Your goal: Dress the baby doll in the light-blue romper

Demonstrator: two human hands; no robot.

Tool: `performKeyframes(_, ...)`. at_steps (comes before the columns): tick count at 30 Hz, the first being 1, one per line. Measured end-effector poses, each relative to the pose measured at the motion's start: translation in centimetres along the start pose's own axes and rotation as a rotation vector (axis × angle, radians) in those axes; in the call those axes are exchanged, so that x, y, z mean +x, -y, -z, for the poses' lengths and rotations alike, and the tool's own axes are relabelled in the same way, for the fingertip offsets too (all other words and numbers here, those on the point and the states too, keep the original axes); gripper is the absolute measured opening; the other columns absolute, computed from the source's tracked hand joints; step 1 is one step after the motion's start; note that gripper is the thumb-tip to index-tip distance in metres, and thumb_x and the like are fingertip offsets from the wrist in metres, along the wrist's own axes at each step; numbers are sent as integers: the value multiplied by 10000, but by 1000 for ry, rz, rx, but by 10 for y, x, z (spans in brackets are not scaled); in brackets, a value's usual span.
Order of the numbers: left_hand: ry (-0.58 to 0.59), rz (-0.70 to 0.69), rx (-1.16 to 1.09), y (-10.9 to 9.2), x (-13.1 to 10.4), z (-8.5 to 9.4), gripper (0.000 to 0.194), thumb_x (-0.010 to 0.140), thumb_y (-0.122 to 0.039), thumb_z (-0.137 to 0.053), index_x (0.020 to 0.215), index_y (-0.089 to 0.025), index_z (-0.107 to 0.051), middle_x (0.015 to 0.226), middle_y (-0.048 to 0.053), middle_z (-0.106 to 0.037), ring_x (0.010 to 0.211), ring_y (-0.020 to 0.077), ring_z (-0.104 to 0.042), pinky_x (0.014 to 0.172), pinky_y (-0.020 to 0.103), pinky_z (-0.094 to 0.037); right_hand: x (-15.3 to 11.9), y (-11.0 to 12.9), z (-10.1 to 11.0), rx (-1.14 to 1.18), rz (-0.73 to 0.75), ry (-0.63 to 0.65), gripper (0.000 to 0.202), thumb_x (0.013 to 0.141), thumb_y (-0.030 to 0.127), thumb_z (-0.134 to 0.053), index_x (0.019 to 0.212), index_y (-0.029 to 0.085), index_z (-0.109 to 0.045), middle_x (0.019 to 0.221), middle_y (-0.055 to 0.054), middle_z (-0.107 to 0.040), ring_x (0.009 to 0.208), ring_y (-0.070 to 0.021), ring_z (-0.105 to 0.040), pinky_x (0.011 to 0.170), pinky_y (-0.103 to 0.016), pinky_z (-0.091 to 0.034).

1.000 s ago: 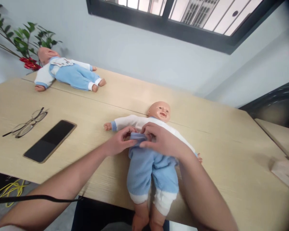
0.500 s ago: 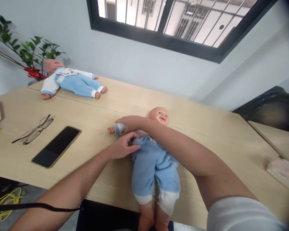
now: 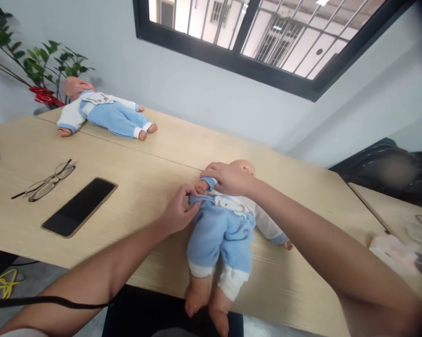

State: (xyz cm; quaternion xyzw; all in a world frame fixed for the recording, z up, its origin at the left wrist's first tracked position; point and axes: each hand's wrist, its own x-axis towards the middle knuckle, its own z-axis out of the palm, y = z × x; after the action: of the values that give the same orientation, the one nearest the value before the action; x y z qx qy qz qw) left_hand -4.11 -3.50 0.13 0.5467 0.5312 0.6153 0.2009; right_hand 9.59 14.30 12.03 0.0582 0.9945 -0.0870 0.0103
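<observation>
A baby doll (image 3: 218, 234) in a blue and white outfit lies on its back on the table, feet over the front edge. My left hand (image 3: 183, 208) pinches the blue cloth at the side of its waist, thumb and fingers closed on the outfit. My right hand (image 3: 228, 178) wraps round the doll's arm (image 3: 208, 182) on the same side, near the cuff, bending it in over the chest. Part of the doll's head (image 3: 245, 166) is hidden behind my right hand. Its other arm (image 3: 272, 228) lies stretched out under my forearm.
A second doll (image 3: 109, 117) in similar clothes lies at the back left, by a potted plant (image 3: 44, 61). Glasses (image 3: 44, 182) and a phone (image 3: 79, 206) rest on the left of the table (image 3: 137, 182). A crumpled white item (image 3: 391, 250) is at the right.
My right hand has drawn the doll's arm from stretched outward to bent in over its body. My left hand stays at the waist cloth. The doll's bib and other arm now show.
</observation>
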Motion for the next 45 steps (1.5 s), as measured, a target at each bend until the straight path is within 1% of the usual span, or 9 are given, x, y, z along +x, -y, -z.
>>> performKeyframes(8, -1, -3, -43, 15, 7, -1, 193, 854, -93, -519, 986, -230, -492, 953, 4, -526, 915, 164, -558, 890, 325, -493, -13, 11, 0, 309, 70, 55, 643, 653, -49, -500, 1218, 191, -693, 1176, -98, -685, 1138, -244, -616, 991, -393, -488)
performKeyframes(12, -54, 103, -155, 19, 13, 0, 142, 884, -199, -606, 993, -222, -518, 1050, 32, -566, 976, 172, -617, 819, 297, -536, -8, 26, -8, 435, 59, 92, 394, 856, 94, -519, 1184, 190, -715, 1208, -101, -693, 1151, -244, -609, 1052, -411, -450)
performKeyframes(16, 9, 234, -291, 19, 17, 2, 234, 896, -346, -669, 1034, -213, -534, 1101, 61, -656, 986, 195, -686, 776, 293, -552, 2, 44, -14, 544, -99, 94, 299, 993, 374, -518, 928, 179, -735, 1014, -70, -696, 952, -216, -626, 897, -341, -480)
performKeyframes(22, 42, 201, -184, 24, 18, 7, 210, 893, -337, -644, 1040, -208, -568, 1061, 59, -668, 992, 206, -680, 765, 299, -564, 5, 50, -6, 754, -470, 18, 247, 907, 369, -570, 878, 160, -699, 798, -13, -648, 759, -163, -560, 670, -263, -420)
performKeyframes(27, 35, 180, -120, 31, 18, 6, 185, 884, -323, -631, 1020, -213, -570, 1032, 53, -667, 914, 195, -689, 679, 275, -548, 13, 50, 5, 689, -594, 80, 183, 864, 278, -564, 717, 178, -609, 682, 8, -560, 644, -136, -468, 597, -264, -349)
performKeyframes(30, 22, 189, -84, 33, 20, 7, 175, 883, -316, -611, 1021, -218, -565, 979, 41, -681, 850, 183, -690, 668, 273, -530, 25, 48, 6, 675, -571, 189, 280, 865, 335, -617, 642, 190, -529, 626, 22, -485, 595, -126, -397, 562, -273, -306)
performKeyframes(34, -9, 327, 27, 26, 23, 16, 275, 870, -373, -639, 1068, -218, -528, 834, 4, -665, 751, 185, -669, 669, 289, -513, 39, 42, 2, 642, -545, 270, 312, 873, 347, -623, 625, 189, -517, 601, 31, -450, 575, -117, -360, 547, -269, -284)
performKeyframes(40, 355, 423, 199, -3, 16, 32, 544, 929, -630, -559, 1277, -211, -555, 858, 35, -729, 783, 241, -699, 668, 310, -480, 45, 43, 0, 567, -685, 228, 249, 859, 260, -553, 624, 181, -534, 599, 24, -480, 559, -112, -350, 550, -271, -298)
performKeyframes(45, 234, 280, 422, -17, 15, 32, 602, 943, -514, -587, 1467, -236, -487, 797, 33, -720, 738, 272, -689, 634, 314, -423, 54, 44, 2, 476, -736, 222, 299, 859, 330, -580, 600, 185, -536, 561, 20, -446, 537, -117, -358, 550, -289, -302)
